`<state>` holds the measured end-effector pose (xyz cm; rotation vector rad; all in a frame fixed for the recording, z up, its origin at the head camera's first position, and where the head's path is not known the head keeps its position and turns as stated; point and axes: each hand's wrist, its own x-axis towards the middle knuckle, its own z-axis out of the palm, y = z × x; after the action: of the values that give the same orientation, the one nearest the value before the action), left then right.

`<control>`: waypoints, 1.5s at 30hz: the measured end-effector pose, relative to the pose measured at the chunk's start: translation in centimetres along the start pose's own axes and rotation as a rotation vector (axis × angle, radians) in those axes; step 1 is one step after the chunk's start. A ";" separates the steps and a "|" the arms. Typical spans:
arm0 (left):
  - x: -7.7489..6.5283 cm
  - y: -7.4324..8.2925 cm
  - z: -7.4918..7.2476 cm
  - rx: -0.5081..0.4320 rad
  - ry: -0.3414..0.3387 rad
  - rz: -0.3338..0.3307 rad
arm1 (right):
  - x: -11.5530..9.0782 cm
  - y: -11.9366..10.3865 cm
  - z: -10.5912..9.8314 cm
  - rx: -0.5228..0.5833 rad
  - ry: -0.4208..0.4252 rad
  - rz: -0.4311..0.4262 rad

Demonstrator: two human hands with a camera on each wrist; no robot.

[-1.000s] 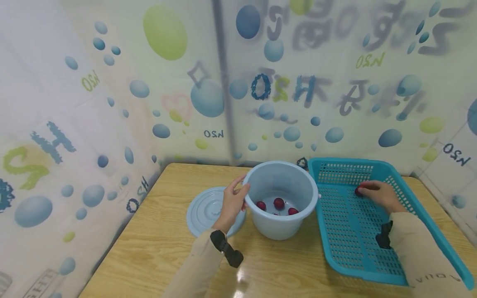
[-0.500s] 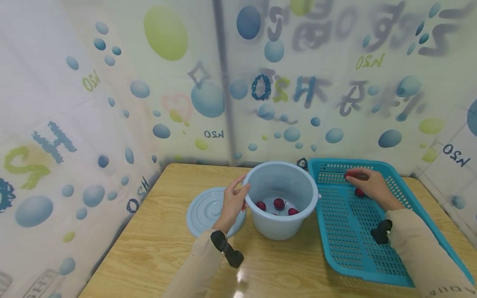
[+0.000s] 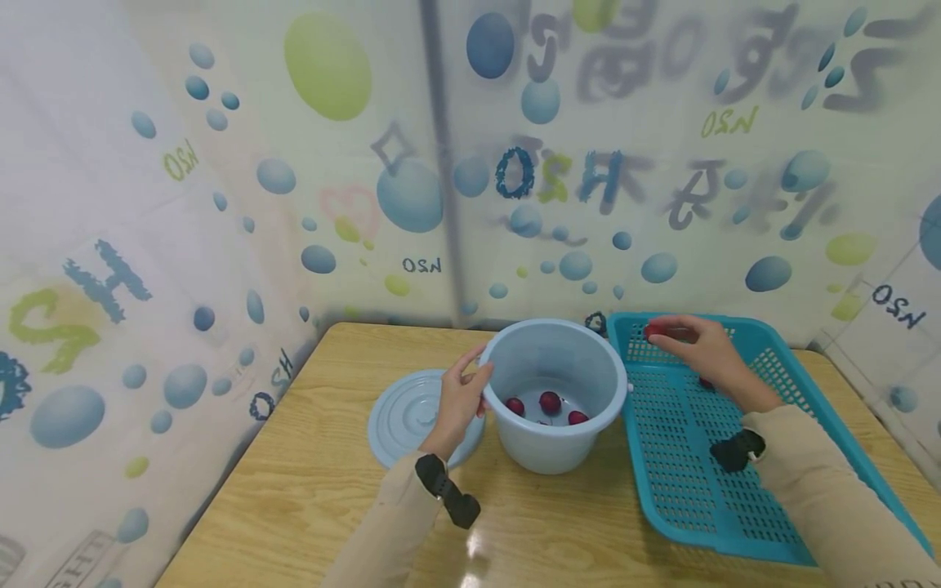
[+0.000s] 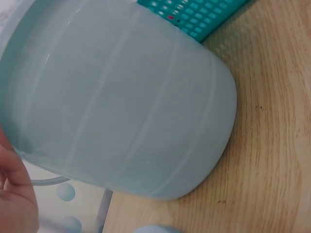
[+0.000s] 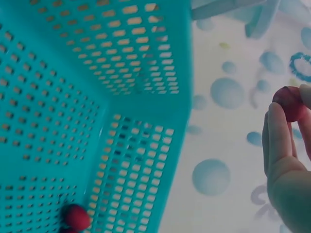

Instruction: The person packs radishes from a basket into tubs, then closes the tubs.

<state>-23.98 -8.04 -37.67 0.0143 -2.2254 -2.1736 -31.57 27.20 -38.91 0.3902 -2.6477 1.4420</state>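
My left hand (image 3: 461,400) grips the left rim of a light blue bucket (image 3: 551,447), which stands upright on the table. Inside it lie several dark red plums (image 3: 550,402). Between thumb and fingertips, my right hand (image 3: 702,351) pinches another plum (image 5: 289,104) above the far left part of a turquoise basket (image 3: 665,457). One more plum (image 3: 706,382) lies in the basket, partly behind that hand. In the right wrist view a red plum (image 5: 77,217) sits near the basket's wall, with a second at the frame's bottom edge. The left wrist view shows mostly the bucket's outer wall.
A round light blue lid (image 3: 408,416) lies flat on the wooden table (image 3: 294,457), left of the bucket and partly under the left forearm. The basket stands close against the bucket's right side. A patterned wall covering (image 3: 353,204) rises behind the table.
My right hand has lifted a plum from the basket and carried it left and up toward the bucket, uncovering another plum behind it. The left hand and bucket have stayed put.
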 end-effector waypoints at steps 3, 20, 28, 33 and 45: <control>0.0 0.0 0.0 0.003 -0.001 -0.001 | 1.0 1.8 0.3 0.060 -0.021 -0.031; 0.1 -0.1 -0.1 -0.018 -0.009 0.004 | -1.0 -9.4 4.6 0.086 -0.188 -0.140; 0.1 -0.1 -0.2 -0.012 -0.010 0.000 | -0.4 -9.6 7.8 0.102 -0.264 -0.161; 0.0 -0.1 -0.1 -0.010 -0.005 0.007 | -0.2 -10.7 9.2 0.108 -0.306 -0.192; 1.7 -2.7 -0.2 0.002 0.037 -0.001 | 1.2 -11.1 11.8 0.041 -0.302 -0.270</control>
<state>-25.68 -8.31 -40.30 0.0549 -2.2087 -2.1533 -29.35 11.34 -36.11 1.0001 -2.6498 1.4492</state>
